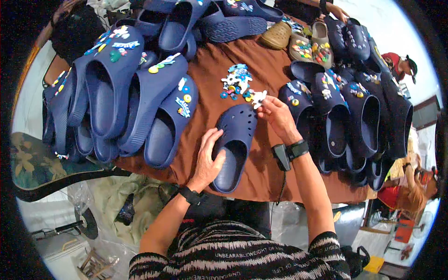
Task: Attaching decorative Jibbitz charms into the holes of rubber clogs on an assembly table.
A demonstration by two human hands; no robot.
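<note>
A navy blue clog (232, 161) with round holes in its toe lies on the brown cloth in front of me, toe pointing away. My left hand (208, 157) holds it by its left side, the thumb at the rim of the foot opening. Just above the right of the toe, my right hand (276, 115) pinches a white figure-shaped shoe charm (259, 99). Beyond the toe sits a small heap of loose charms (236, 81) in white, blue and yellow. The toe of this clog bears no charms that I can see.
Piled navy clogs (105, 93) with charms stand at the left, more navy clogs (337, 123) at the right. Tan clogs (276, 36) lie at the far side of the brown cloth (266, 60). Another person's hand (337, 10) touches dark clogs at the far right.
</note>
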